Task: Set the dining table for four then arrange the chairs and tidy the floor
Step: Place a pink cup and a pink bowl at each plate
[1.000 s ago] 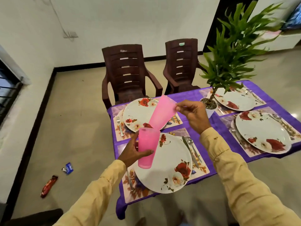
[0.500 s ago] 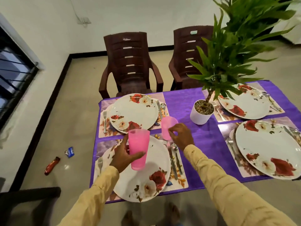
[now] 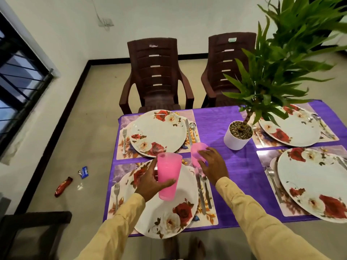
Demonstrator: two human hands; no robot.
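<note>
1. Worktop (image 3: 234, 175), under a purple cloth (image 3: 212, 117), bears four floral plates on mats: near-left plate (image 3: 169, 218), far-left plate (image 3: 159, 128), near-right plate (image 3: 309, 184), far-right plate (image 3: 296, 132).
2. Left hand (image 3: 150, 182): the grip is clamped round the left cup (image 3: 170, 177), a pink tumbler held upright, mouth up, over the far part of the near-left plate.
3. Right hand (image 3: 213, 166): the grip is curled round the right cup (image 3: 197, 152), also pink. It is low over the cloth between the two left mats, at their right ends. I cannot tell whether it touches the cloth.
4. A fork (image 3: 116, 192) lies left of the near-left plate; a knife (image 3: 200, 196) and spoon (image 3: 205, 186) lie to its right, just below the right hand.
5. A white pot (image 3: 236, 141) with a leafy plant stands mid-worktop, right of the right cup and apart from it.
6. Two brown chairs (image 3: 155, 76) stand at the far side, facing the worktop.
7. On the floor to the left lie a red wrapper (image 3: 63, 186) and a blue wrapper (image 3: 84, 172), near each other.
</note>
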